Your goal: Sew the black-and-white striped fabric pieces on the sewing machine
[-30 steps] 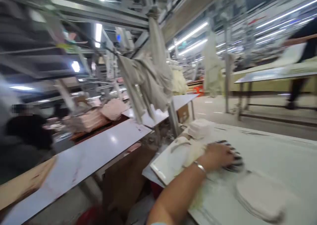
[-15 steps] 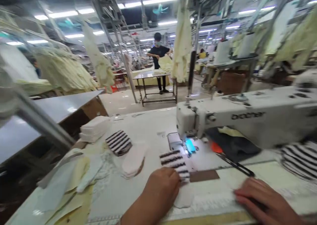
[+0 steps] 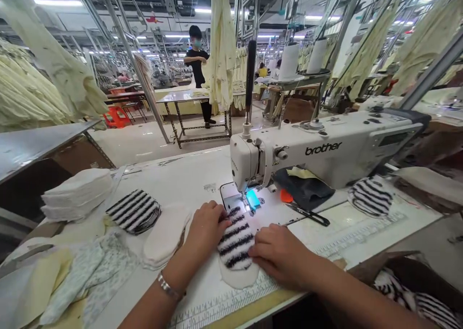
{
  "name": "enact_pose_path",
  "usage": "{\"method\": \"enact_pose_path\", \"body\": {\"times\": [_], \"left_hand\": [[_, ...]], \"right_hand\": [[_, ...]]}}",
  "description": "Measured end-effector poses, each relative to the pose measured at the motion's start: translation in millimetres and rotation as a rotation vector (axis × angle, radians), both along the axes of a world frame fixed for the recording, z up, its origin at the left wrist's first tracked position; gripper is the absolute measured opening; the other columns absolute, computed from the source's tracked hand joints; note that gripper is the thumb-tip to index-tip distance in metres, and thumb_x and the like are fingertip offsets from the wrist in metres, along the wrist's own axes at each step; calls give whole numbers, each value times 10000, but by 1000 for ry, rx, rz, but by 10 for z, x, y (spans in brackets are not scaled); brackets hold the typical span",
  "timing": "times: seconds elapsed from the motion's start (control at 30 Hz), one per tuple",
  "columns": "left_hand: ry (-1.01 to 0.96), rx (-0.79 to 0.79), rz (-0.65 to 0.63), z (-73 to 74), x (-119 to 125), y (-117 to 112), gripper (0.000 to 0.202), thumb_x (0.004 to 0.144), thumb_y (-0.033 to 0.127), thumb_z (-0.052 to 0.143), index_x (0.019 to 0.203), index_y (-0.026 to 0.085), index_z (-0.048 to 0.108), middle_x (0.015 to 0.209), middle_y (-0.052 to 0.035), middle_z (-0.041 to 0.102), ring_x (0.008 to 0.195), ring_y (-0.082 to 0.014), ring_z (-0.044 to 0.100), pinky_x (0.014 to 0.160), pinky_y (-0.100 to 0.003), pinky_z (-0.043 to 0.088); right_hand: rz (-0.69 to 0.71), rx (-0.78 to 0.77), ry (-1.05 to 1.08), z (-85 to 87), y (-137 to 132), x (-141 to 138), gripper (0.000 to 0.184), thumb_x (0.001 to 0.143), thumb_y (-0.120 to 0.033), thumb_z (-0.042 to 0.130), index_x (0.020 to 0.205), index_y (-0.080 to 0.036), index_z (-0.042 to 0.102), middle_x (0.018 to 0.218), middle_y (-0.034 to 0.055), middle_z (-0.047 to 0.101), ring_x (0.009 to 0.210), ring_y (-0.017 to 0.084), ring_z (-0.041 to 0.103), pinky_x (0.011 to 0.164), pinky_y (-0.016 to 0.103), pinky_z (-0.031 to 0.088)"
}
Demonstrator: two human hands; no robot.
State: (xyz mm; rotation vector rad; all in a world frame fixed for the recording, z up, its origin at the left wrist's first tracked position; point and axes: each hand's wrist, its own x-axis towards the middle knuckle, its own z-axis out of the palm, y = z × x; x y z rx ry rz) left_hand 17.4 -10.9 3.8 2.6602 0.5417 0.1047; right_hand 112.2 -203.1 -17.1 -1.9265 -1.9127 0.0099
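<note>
A small black-and-white striped fabric piece (image 3: 235, 239) lies on a white oval piece (image 3: 237, 275) in front of the white Brother sewing machine (image 3: 325, 150). Its far end sits under the lit needle area (image 3: 249, 201). My left hand (image 3: 206, 227) rests flat on the left side of the striped piece, fingers stretched toward the needle. My right hand (image 3: 277, 254) presses its right edge with fingers together and flat. Neither hand grips anything.
A stack of striped pieces (image 3: 133, 211), white oval pieces (image 3: 164, 235) and a white stack (image 3: 75, 194) lie to the left. Black scissors (image 3: 307, 214) and another striped pile (image 3: 369, 196) sit right of the needle. A person stands at a far table (image 3: 197, 97).
The view swung right from the left-hand piles to the sewing machine. My left hand carried a striped piece to the needle, and my right hand came in to meet it.
</note>
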Motion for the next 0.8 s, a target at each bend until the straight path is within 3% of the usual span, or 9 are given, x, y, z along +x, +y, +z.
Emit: {"method": "enact_pose_path", "body": {"times": [0.13,0.27,0.37,0.57,0.8], "left_hand": [[-115,-113,60,18,-61,45,92,767,129,592,795,184,524,845,-4,582,856,-194,519,770,-332,391],[-209,-284,78,182,-182,56,127,814,168,520,928,221,507,902,17,614,835,-169,555,762,-313,401],[-134,-290,38,235,-213,19,197,815,152,503,994,232,493,976,5,619,907,-188,564,800,-332,403],[-13,-230,13,92,-101,-25,157,850,132,441,974,206,503,946,-27,630,920,-205,574,822,-350,421],[-11,-152,8,13,-36,6,171,820,134,467,960,212,523,936,-16,636,890,-202,583,798,-342,448]], "right_hand": [[30,146,9,53,98,31,139,844,-140,455,794,-177,578,697,3,535,673,150,456,607,308,259],[52,274,45,203,55,-82,135,853,-131,442,821,-162,569,669,-1,519,643,142,435,600,305,250],[56,262,26,178,10,-202,157,846,-128,428,785,-163,568,674,9,527,649,154,445,606,314,256],[9,196,-39,-57,-13,-235,154,791,-101,415,719,-172,532,678,7,527,632,157,430,584,318,263],[16,154,-22,-75,-34,-212,127,768,-122,427,682,-166,509,663,2,497,624,148,405,578,314,256]]}}
